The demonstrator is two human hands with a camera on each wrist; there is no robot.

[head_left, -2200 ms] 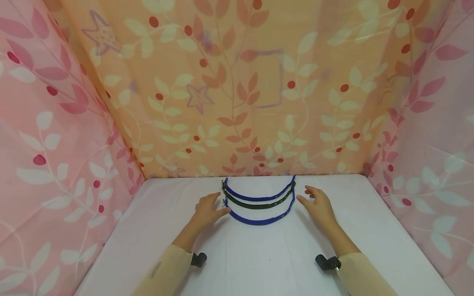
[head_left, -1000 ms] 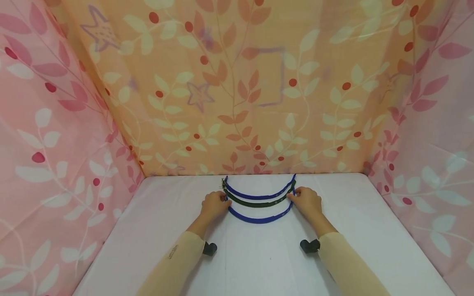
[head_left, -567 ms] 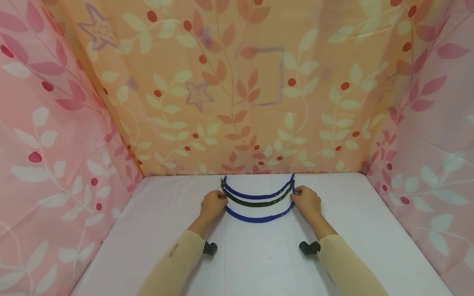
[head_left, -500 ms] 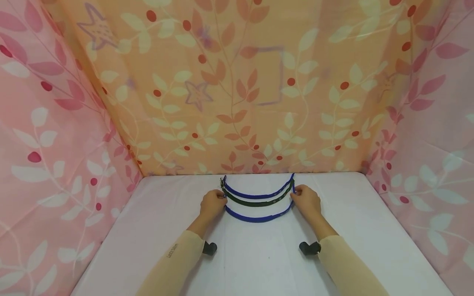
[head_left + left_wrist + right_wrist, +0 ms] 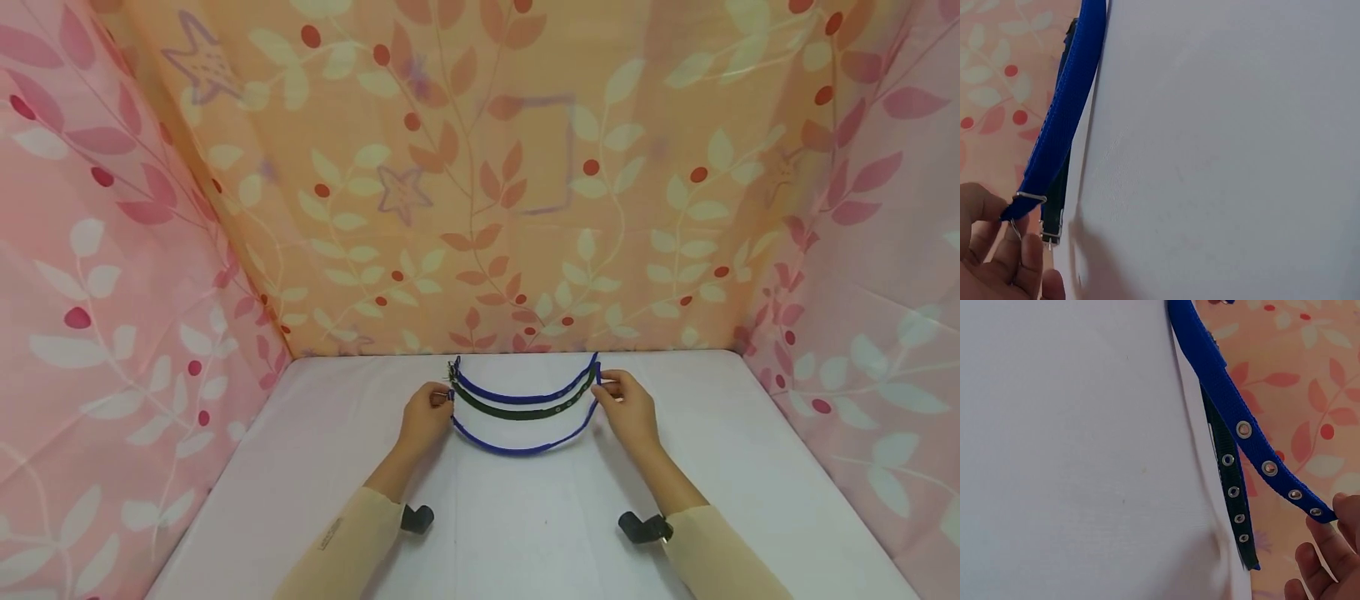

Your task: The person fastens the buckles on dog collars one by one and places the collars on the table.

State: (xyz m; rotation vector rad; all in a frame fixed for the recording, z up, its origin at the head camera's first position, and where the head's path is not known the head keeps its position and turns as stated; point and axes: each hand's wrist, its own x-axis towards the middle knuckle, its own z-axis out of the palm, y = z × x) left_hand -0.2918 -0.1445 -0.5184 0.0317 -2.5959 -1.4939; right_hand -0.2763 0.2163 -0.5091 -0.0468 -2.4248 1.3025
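The nearest blue strap (image 5: 517,448) is being pinched at both ends and held just above the white table (image 5: 525,533), sagging in a curve between the hands. Its buckle end is being gripped by the left hand (image 5: 423,417), fingers curled; its eyelet end is being gripped by the right hand (image 5: 632,410), fingertips (image 5: 1329,534) closed on the tip. A dark green strap (image 5: 525,411) and a second blue strap (image 5: 517,397) are lying behind it, near the floral curtain (image 5: 495,183).
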